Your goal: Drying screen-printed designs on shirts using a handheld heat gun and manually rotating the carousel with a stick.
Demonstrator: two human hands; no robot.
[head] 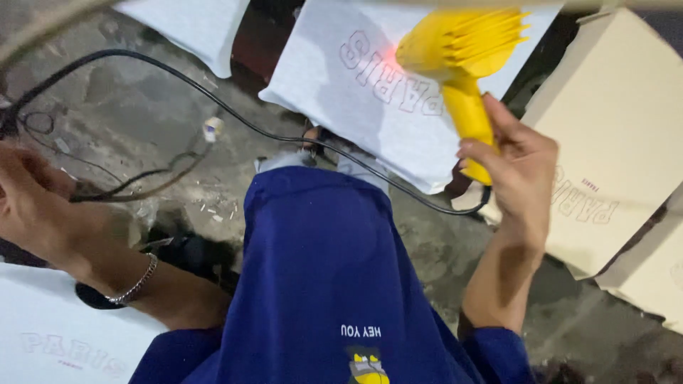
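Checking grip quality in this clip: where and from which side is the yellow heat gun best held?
By its straight handle, come at from below and behind, as the right hand does now. On the yellow heat gun the handle hangs beneath the finned body, the black cord leaves its base, and the glowing nozzle end faces the grey printed garment.

Right hand (516, 160) raised with fingers curled in a grip, forearm upright; left hand (32, 206) low, wrist bent.

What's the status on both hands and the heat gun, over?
Right hand gripping yellow heat gun, nozzle over white printed fabric. Left hand holding black cable. Cable trails across the concrete floor to the gun.
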